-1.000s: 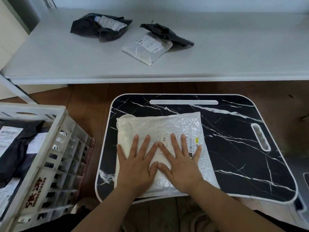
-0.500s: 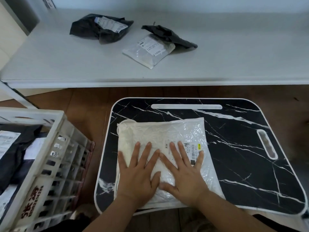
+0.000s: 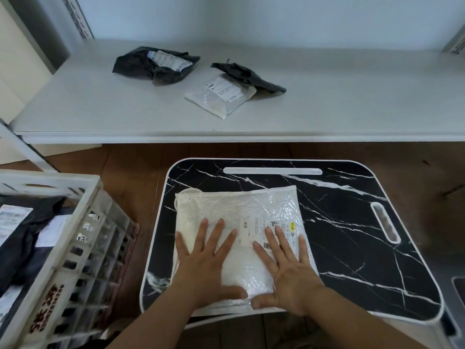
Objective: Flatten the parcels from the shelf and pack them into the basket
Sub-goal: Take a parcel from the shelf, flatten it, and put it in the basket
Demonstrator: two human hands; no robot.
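Both hands flat from my head view: left hand (image 3: pixel 203 267) and right hand (image 3: pixel 286 270) press with fingers spread on the white parcel (image 3: pixel 239 222), which lies on the black marble tray (image 3: pixel 352 222). Basket (image 3: pixel 63 248) sits left; shelf (image 3: pixel 327 114) holds three more parcels.

Both hands, left (image 3: pixel 203 263) and right (image 3: pixel 289 270), press flat, slightly apart, on the white parcel (image 3: pixel 236 215) lying on the black marbled counter (image 3: pixel 352 235); basket (image 3: pixel 83 197) at left.

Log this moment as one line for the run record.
step: flattening | left hand: flat on white parcel | right hand: flat on same | surface: black tray | shelf: three parcels left | basket: partly filled
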